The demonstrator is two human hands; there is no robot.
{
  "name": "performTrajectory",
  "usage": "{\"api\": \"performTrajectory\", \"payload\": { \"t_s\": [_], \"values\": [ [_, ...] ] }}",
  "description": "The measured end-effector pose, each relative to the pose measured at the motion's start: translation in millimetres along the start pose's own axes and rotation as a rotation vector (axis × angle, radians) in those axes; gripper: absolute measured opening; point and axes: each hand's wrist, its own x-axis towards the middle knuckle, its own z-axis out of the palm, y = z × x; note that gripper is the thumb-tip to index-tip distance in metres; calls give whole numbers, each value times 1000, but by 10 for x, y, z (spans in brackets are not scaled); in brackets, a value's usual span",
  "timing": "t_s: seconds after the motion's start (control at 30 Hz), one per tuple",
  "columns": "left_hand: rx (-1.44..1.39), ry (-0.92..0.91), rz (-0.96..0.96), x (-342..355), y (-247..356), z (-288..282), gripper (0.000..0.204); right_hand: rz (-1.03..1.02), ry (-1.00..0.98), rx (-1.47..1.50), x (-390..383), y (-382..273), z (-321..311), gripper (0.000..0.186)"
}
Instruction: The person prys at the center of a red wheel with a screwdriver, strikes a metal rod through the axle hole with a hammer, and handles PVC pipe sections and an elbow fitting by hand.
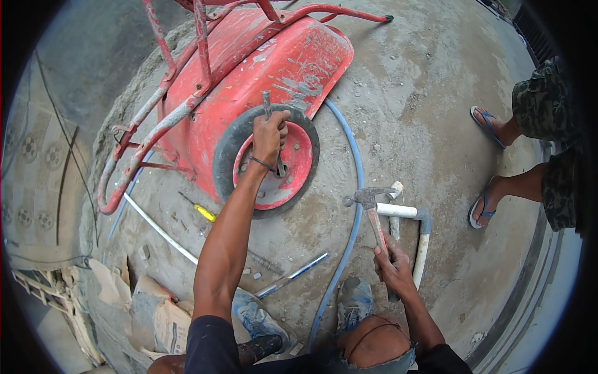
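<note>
On concrete [430,143], a tipped wheelbarrow [249,75] hides its inside.

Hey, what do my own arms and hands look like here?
Your left hand and right hand are gloveless. A thin dark band circles the left wrist; none shows on the right. Dark short sleeves leave both forearms uncovered.

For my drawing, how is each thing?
Wheelbarrow: tipped over, scraped
Wheel: rim scraped
Left hand: closed on metal bar
Metal bar: held
Right hand: closed on hammer
Hammer: held by handle
Hose: lying curved
Screwdriver: lying
Joined pipes: lying
Sandals: on feet
Shoes: on feet
Brown paper: crumpled
</note>
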Motion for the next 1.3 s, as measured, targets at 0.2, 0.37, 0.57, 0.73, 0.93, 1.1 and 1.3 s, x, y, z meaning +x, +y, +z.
{"api": "performTrajectory", "payload": {
  "t_s": [0.2, 0.37, 0.57, 0.73, 0.93, 1.1, 1.3],
  "values": [
    [87, -19, 76, -10, -71, 64, 40, -241, -34, -130, 298, -647, 17, 48],
    [115, -48, 128, -13, -98, 93, 37, -428, -37, -195, 523, -1238, 11, 49],
    [-9, -145, 169, -73, -112, -94, 25, -483, -34, -139, 472, -1507, 46, 47],
    [169, -146, 346, -176, 13, 3, 30, -443, -18, -62, 336, -1235, -18, 47],
    [71, -86, 197, -507, 228, 88, 41, -174, -52, 152, 271, -858, -74, 54],
    [-876, -49, -201, -1072, -241, 377, 39, -210, 1, 262, 297, -605, 21, 60],
    [-1217, 9, -287, -1302, -946, 599, 35, -343, 157, 348, 389, -595, 282, 59]
  ]
}}
